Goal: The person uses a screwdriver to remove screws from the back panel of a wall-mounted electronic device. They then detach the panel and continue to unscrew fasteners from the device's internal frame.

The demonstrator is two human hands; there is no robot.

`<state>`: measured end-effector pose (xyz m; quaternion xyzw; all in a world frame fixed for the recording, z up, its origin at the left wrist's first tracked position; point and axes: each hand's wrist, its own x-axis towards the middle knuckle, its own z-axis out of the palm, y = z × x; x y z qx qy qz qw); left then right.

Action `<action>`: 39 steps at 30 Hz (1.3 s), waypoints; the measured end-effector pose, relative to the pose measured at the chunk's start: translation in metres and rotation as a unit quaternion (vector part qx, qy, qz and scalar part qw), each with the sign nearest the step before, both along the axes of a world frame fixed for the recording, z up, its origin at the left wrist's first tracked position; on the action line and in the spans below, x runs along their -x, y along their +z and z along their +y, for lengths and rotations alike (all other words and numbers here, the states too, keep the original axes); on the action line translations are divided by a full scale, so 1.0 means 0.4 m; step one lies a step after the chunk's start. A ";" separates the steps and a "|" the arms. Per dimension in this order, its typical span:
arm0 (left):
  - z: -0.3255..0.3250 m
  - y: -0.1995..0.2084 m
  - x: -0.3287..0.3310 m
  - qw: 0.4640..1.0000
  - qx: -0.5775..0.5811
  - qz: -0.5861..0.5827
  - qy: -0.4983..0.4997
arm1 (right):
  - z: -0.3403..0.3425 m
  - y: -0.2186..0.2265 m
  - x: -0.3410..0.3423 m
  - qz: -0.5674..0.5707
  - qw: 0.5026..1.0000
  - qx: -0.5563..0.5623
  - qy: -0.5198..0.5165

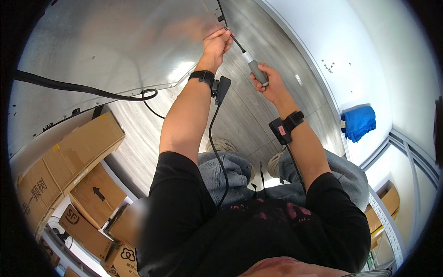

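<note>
My right hand (270,83) is wrapped round the grey handle of a screwdriver (258,73), which has a pale collar and a long, thin black shaft. The shaft slants up and left to my left hand (218,45), whose fingers are closed at its far end, by the edge of a shiny metal panel (138,41). My fingers hide the tip of the shaft and whatever it meets there. Each wrist wears a black strap with a small black device and a cable.
Cardboard boxes (78,152) are stacked at lower left. A thick black cable (83,87) crosses the panel. On the white surface at right lie a blue cloth bundle (358,123) and several small screws (328,67). Grey wood-look flooring (240,120) lies below.
</note>
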<state>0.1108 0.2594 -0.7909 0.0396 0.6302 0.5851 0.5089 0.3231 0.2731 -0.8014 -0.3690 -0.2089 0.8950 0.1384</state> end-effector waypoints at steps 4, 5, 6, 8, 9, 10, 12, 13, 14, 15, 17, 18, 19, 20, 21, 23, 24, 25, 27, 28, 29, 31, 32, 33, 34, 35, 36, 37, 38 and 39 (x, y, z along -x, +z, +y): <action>0.003 -0.003 0.001 1.000 0.009 0.006 0.005 | -0.002 0.016 0.006 -0.016 0.999 -0.031 0.003; 0.004 -0.004 0.001 1.000 0.013 0.008 0.006 | -0.002 0.025 0.008 -0.026 0.998 -0.049 0.005; 0.003 -0.005 0.001 1.000 0.014 0.010 0.008 | 0.000 0.030 0.010 -0.054 0.996 -0.074 0.010; 0.004 0.001 -0.003 1.000 0.015 0.014 0.010 | 0.006 0.036 0.012 -0.110 0.986 -0.124 0.019; 0.005 0.005 -0.005 1.000 0.011 0.010 0.013 | 0.006 0.037 0.016 -0.136 0.977 -0.163 0.013; 0.005 0.006 -0.006 1.000 0.008 0.006 0.017 | 0.006 0.038 0.020 -0.160 0.966 -0.201 0.008; 0.006 0.007 -0.010 1.000 0.006 0.001 0.024 | 0.006 0.025 0.023 -0.201 0.930 -0.309 0.003; 0.010 0.008 -0.011 1.000 0.008 0.000 0.028 | 0.001 0.014 0.027 -0.216 0.900 -0.377 0.002; 0.013 0.008 -0.012 0.999 0.010 -0.001 0.031 | 0.000 0.005 0.027 -0.230 0.866 -0.444 0.002; 0.015 0.009 -0.015 1.000 0.014 0.010 0.023 | -0.003 -0.003 0.023 -0.247 0.848 -0.469 0.006; 0.016 0.007 -0.019 0.999 0.024 0.031 0.007 | -0.016 0.019 0.025 -0.278 0.810 -0.517 0.015; 0.019 0.008 -0.016 0.999 0.031 0.041 0.012 | -0.016 0.008 0.025 -0.256 0.820 -0.511 0.007; 0.023 0.008 -0.011 0.998 0.037 0.050 0.016 | -0.019 0.005 0.028 -0.233 0.830 -0.506 -0.002; 0.026 0.007 -0.009 0.997 0.043 0.059 0.020 | -0.021 0.003 0.029 -0.211 0.839 -0.501 -0.011; 0.028 0.006 -0.009 0.997 0.048 0.058 0.021 | -0.012 0.004 0.020 -0.176 0.908 -0.380 -0.007; 0.032 0.010 -0.006 0.996 0.059 0.058 0.023 | 0.016 0.060 0.010 -0.094 0.989 -0.118 0.003; 0.032 0.012 -0.006 0.997 0.057 0.054 0.028 | 0.025 0.053 -0.001 -0.064 0.993 -0.095 0.032; 0.031 0.015 -0.008 0.997 0.056 0.049 0.032 | 0.038 0.048 -0.013 -0.033 0.995 -0.072 0.061; 0.028 0.022 -0.012 0.997 0.049 0.039 0.036 | 0.047 0.038 -0.022 -0.012 0.994 -0.062 0.091; 0.025 0.028 -0.013 0.998 0.043 0.032 0.035 | 0.045 0.048 -0.018 -0.022 0.993 -0.076 0.090; 0.023 0.033 -0.012 0.998 0.037 0.026 0.033 | 0.042 0.053 -0.013 -0.031 0.991 -0.089 0.090; 0.022 0.040 -0.009 0.999 0.029 0.011 0.023 | 0.029 0.041 -0.005 -0.066 0.977 -0.187 0.083; 0.021 0.042 -0.008 1.000 0.024 0.003 0.019 | 0.023 0.035 -0.001 -0.083 0.965 -0.235 0.079; 0.024 0.044 -0.010 0.999 0.033 0.013 0.021 | 0.020 0.030 0.001 -0.100 0.956 -0.267 0.074; 0.025 0.044 -0.013 0.998 0.045 0.024 0.024 | 0.017 0.028 0.006 -0.115 0.945 -0.297 0.071; 0.026 0.045 -0.016 0.998 0.056 0.034 0.026 | 0.015 0.026 0.010 -0.131 0.933 -0.327 0.067; 0.026 0.041 -0.015 0.997 0.059 0.038 0.029 | 0.012 0.025 0.012 -0.138 0.934 -0.319 0.079; 0.028 0.035 -0.012 0.997 0.061 0.043 0.032 | 0.010 0.035 0.015 -0.145 0.934 -0.312 0.092; 0.029 0.030 -0.009 0.996 0.062 0.047 0.035 | 0.009 0.046 0.017 -0.153 0.934 -0.306 0.105; 0.030 0.024 -0.008 0.996 0.067 0.050 0.041 | 0.014 0.060 0.017 -0.130 0.961 -0.225 0.094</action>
